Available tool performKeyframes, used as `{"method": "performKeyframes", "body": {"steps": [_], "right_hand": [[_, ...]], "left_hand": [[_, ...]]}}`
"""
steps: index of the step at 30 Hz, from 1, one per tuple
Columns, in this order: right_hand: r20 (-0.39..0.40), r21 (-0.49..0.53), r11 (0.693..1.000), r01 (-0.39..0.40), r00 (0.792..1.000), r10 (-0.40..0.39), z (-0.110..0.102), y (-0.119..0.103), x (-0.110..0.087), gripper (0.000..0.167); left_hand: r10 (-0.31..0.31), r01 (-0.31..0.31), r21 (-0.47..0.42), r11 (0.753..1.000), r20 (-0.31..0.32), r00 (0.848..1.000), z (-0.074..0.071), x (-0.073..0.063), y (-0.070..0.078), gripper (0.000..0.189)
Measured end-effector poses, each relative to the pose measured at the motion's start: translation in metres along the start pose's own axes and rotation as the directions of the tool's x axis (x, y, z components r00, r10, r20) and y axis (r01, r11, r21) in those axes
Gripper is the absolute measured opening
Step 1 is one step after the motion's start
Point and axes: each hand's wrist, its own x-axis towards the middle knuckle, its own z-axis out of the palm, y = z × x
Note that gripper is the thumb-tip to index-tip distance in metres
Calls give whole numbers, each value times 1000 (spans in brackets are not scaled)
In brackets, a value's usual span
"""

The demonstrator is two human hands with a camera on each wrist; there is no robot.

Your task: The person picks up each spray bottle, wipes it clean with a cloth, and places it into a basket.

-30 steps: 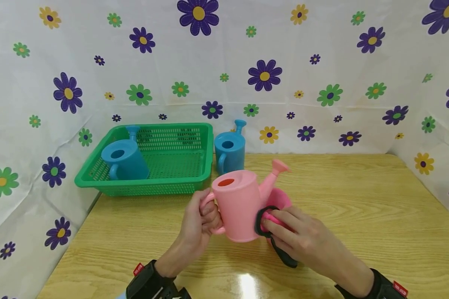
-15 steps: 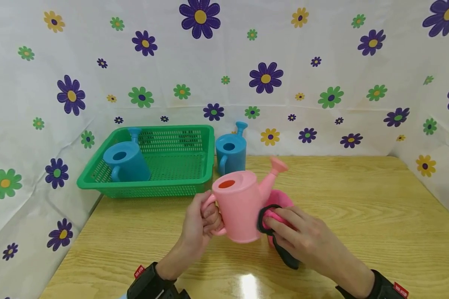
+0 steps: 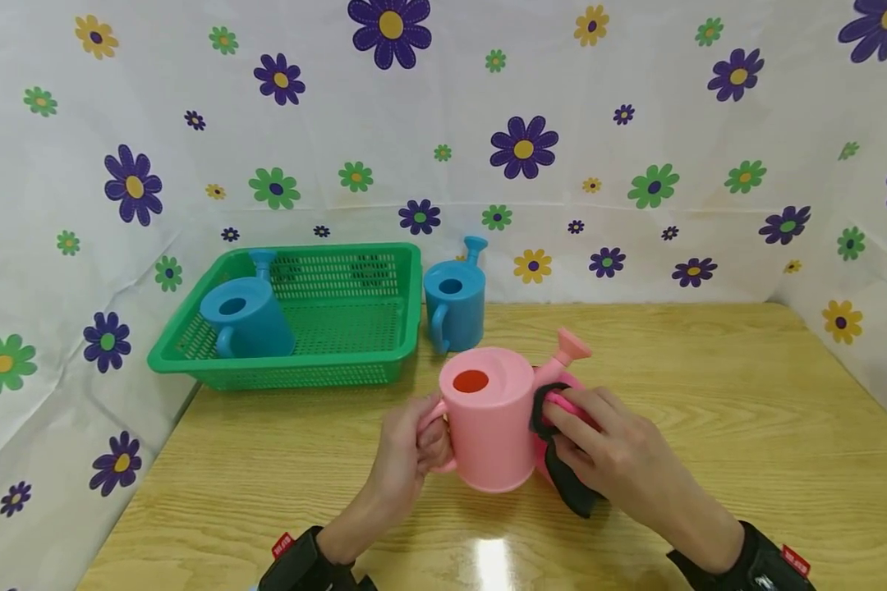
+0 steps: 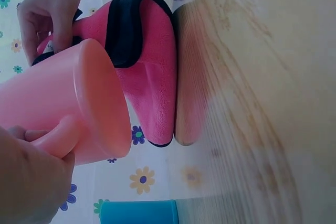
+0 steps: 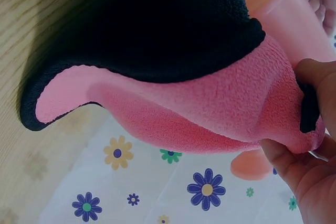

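Observation:
A pink watering can (image 3: 491,427) is held upright above the table, its spout pointing right. My left hand (image 3: 406,451) grips its handle, fingers curled through the loop. In my right hand (image 3: 621,460) is a bunched cloth (image 5: 210,98), pink on one side and black on the other. Fingers and thumb pinch the cloth against the can's right side, just below the spout. The loose part hangs down to the table, as the left wrist view shows. Part of the can's right side is hidden behind the cloth and hand.
A green basket (image 3: 347,368) stands at the back left with a blue watering can (image 3: 255,324) tilted in it. Another blue watering can (image 3: 458,308) stands upright just right of the basket. Behind the wooden table (image 3: 710,394) hangs a white flowered sheet (image 3: 429,107).
The pink watering can has moved slightly right and down and tips a little toward the camera. My right hand and the cloth have shifted with it, the cloth now higher near the spout.

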Motion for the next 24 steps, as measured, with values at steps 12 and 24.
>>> {"method": "performKeyframes", "body": {"steps": [12, 24], "right_hand": [[-28, -16, 996, -84, 996, 84, 0, 5, -2, 36], [-133, -88, 986, -139, 983, 127, -4, 14, 0, 53]], "left_hand": [[29, -29, 137, 990, 1, 1000, 3, -9, -1, 58], [22, -20, 163, 986, -13, 1000, 0, -8, -4, 60]]}}
